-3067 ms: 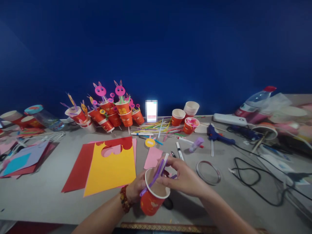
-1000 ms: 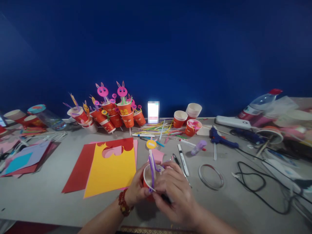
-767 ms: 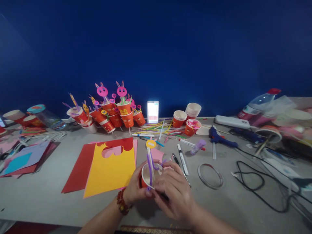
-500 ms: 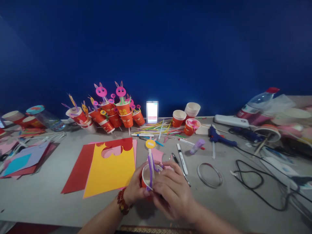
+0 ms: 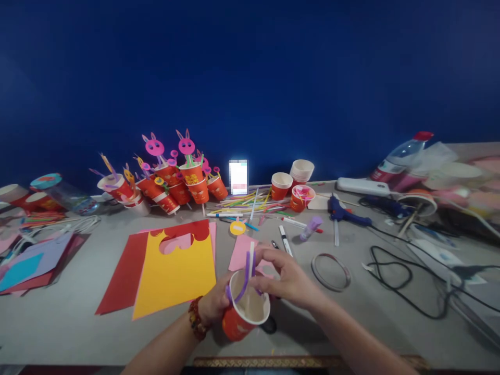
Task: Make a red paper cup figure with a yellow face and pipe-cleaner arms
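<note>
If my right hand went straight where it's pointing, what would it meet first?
Your right hand would probably meet the white stick and purple straw first, at the cup; depth is unclear, and it may be touching them.

The held cup (image 5: 238,324) is red with pale gold markings, a white rim and a whitish inside; its bent straw (image 5: 242,291) is purple, the stick (image 5: 252,259) white. The bracelet (image 5: 198,319) mixes red-brown and amber beads. A sunny yellow sheet (image 5: 175,281) (pink shows through its cut-out) overlaps a deep red sheet (image 5: 121,281). The rabbit faces (image 5: 155,147) are hot pink with bluish eyes. The glue stick (image 5: 311,229) is lilac, the glue gun (image 5: 347,214) dark blue, the cable (image 5: 410,312) black. The table (image 5: 78,328) is plain grey, its edging strip (image 5: 250,362) patterned in gold and brown, and the wall (image 5: 250,78) navy.
</note>
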The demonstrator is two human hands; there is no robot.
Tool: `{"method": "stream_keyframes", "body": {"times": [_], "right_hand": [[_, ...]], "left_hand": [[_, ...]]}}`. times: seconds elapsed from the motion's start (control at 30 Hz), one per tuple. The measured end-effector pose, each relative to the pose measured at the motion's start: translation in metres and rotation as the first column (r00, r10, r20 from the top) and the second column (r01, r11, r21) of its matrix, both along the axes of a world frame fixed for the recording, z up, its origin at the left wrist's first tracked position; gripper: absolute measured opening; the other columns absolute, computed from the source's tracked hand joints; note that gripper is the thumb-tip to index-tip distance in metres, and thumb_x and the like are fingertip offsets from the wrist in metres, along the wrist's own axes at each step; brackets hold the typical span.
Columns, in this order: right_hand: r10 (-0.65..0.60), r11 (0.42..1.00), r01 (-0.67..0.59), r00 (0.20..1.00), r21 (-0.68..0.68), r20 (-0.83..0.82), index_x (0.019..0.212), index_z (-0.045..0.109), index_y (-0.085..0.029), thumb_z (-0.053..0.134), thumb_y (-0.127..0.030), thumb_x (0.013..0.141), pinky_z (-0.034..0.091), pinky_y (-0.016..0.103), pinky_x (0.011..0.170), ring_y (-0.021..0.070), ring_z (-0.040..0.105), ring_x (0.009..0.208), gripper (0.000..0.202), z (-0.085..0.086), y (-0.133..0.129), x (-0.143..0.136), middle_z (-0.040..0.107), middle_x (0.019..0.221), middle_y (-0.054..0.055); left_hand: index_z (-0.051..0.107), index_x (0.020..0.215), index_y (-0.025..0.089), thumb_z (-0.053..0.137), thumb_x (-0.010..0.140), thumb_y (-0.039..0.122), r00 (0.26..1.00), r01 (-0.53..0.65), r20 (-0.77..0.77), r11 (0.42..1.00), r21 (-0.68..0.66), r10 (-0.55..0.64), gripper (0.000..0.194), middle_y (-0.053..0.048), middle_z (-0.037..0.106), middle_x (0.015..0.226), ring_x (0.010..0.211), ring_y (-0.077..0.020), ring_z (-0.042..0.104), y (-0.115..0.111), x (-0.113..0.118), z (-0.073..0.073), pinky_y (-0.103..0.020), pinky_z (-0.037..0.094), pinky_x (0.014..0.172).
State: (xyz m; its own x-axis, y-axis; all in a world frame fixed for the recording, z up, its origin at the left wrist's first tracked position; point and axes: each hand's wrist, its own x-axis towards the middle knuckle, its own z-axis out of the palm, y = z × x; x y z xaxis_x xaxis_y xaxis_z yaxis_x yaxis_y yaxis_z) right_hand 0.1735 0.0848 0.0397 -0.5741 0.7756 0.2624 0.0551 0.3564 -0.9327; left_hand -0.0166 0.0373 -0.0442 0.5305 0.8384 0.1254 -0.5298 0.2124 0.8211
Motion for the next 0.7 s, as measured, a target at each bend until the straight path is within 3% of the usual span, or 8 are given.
{"method": "stream_keyframes", "body": {"times": [0.1,0.2,0.3,0.43,0.7], "right_hand": [[0.089,0.981,-0.096,0.995,-0.168,-0.050,0.076,0.067,-0.017,0.074,-0.057,0.080,0.044,0.026,0.068,0.0154,0.054,0.070,0.041,-0.0028,0.0005,-0.0017,0.060,0.075,0.000],[0.088,0.965,-0.099,0.994,-0.242,-0.058,0.073,0.065,-0.017,0.077,-0.056,0.078,0.042,0.024,0.061,0.0136,0.051,0.065,0.041,-0.0032,-0.0009,-0.0004,0.055,0.070,-0.002],[0.066,0.984,-0.071,0.997,-0.165,-0.037,0.070,0.065,-0.017,0.077,-0.054,0.079,0.041,0.025,0.063,0.0146,0.051,0.068,0.040,-0.0025,-0.0021,0.0020,0.054,0.071,-0.001],[0.086,0.995,-0.087,0.996,-0.050,-0.019,0.075,0.068,-0.017,0.072,-0.050,0.085,0.046,0.031,0.075,0.0167,0.055,0.072,0.035,-0.0032,-0.0030,0.0031,0.060,0.074,0.001],[0.034,0.999,-0.033,0.999,0.030,-0.034,0.079,0.068,-0.018,0.069,-0.045,0.088,0.048,0.035,0.081,0.0187,0.061,0.076,0.029,-0.0102,-0.0040,0.0018,0.067,0.078,0.003]], "left_hand": [[0.068,0.116,0.014,0.076,0.066,0.071,1.000,-0.014,-0.003,0.998,-0.056,0.014,0.077,-0.012,0.075,0.094,0.079,-0.0245,0.070,-0.0018,0.0004,-0.0051,-0.033,0.054,0.072],[0.070,0.114,0.012,0.072,0.066,0.075,1.000,0.012,0.001,0.996,-0.086,-0.012,0.079,-0.012,0.075,0.087,0.074,-0.0250,0.070,-0.0028,0.0012,-0.0066,-0.034,0.054,0.069],[0.072,0.108,0.010,0.068,0.069,0.077,1.000,0.004,-0.002,0.994,-0.107,-0.004,0.077,-0.013,0.075,0.084,0.077,-0.0266,0.070,-0.0030,0.0020,-0.0051,-0.038,0.053,0.077],[0.071,0.112,0.011,0.071,0.069,0.074,0.999,-0.032,0.002,0.991,-0.126,0.032,0.076,-0.014,0.075,0.094,0.096,-0.0309,0.069,-0.0026,0.0021,-0.0032,-0.042,0.049,0.092],[0.072,0.115,0.015,0.077,0.071,0.065,0.996,-0.041,0.070,0.989,-0.139,0.051,0.067,-0.012,0.075,0.109,0.101,-0.0274,0.069,-0.0015,0.0023,-0.0005,-0.037,0.049,0.093]]}}
